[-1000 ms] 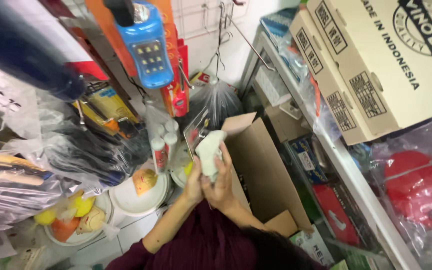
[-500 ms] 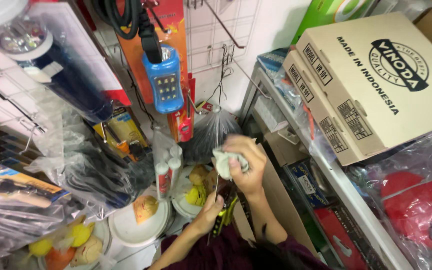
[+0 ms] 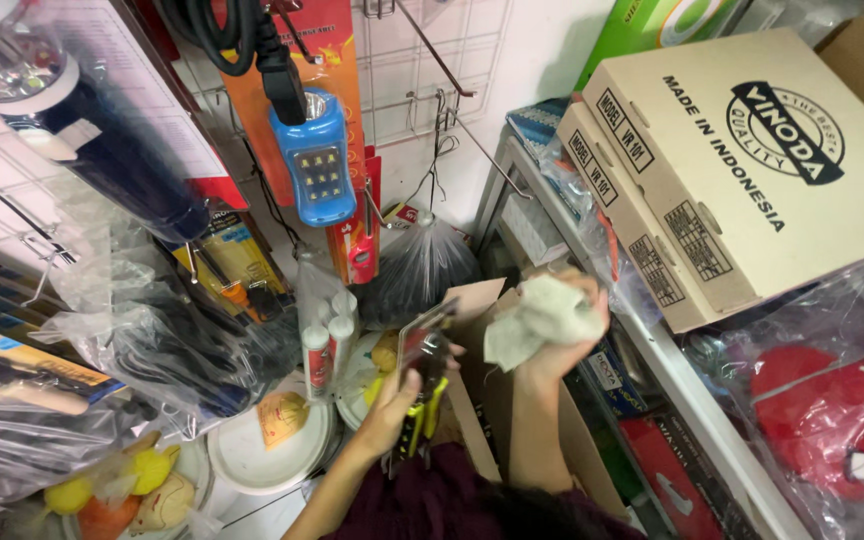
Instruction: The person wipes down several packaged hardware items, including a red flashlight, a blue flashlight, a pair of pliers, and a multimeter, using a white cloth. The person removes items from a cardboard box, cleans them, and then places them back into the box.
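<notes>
The right hand [image 3: 564, 335] has its fingers curled tight around a crumpled pale cloth [image 3: 537, 318], which bulges out to the left of the fist and hangs a little below it, raised in front of the open flap of a brown cardboard box [image 3: 472, 300]. To its left and slightly nearer, the left hand [image 3: 397, 400] grips a carded pack holding a tool with yellow and black handles [image 3: 422, 390], fingers wrapped round its lower part so that the top of the pack tilts up and to the right, close to the cloth but apart from it. Both forearms rise from dark maroon sleeves at the near edge. Just left of the left hand stand white tubes with red bands [image 3: 317, 355], and below them lies a white plate [image 3: 272, 455] bearing an orange packet. Behind the hands hangs a grey plastic bag [image 3: 417, 270] on a wire wall grid, with a blue rechargeable lamp [image 3: 314, 165] above and to the left. Clear bags of hardware crowd the left side, and toy fruit [image 3: 122, 490] sits at the near left corner. On the right, a metal shelf [image 3: 672, 380] carries two stacked tan cartons [image 3: 752, 170], which overhang the space beside the right hand, with a bagged red mask [image 3: 842, 430] below them.
</notes>
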